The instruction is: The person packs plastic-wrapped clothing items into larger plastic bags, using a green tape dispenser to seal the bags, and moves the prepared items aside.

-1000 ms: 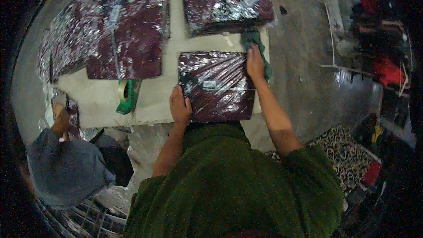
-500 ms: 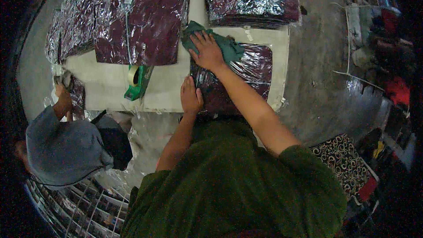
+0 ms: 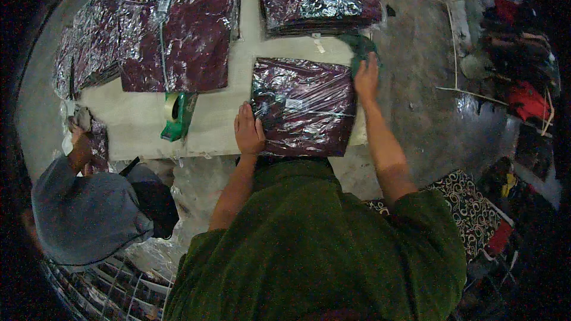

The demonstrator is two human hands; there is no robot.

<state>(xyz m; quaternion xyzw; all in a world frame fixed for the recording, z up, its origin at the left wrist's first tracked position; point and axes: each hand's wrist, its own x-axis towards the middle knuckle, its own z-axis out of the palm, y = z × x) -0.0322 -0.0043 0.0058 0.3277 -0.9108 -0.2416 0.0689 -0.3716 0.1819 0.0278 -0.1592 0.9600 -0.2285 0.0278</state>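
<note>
A folded maroon item in clear plastic wrap lies on the pale tabletop in front of me, a white label on its upper face. My left hand rests flat with outstretched fingers along the package's left edge. At its upper right side, my right hand has hold of a crumpled green cloth, near the table's right edge. The cloth is partly hidden by the fingers.
Stacks of wrapped maroon packages stand at the far left and far middle. A green tape dispenser sits left of my left hand. A co-worker in a grey top bends at the table's left end. Patterned fabric lies lower right.
My right hand has swept the green cloth rightward off the package's upper left part to beyond its right edge. The package's whole top now shows. My left hand stays at the left edge.
</note>
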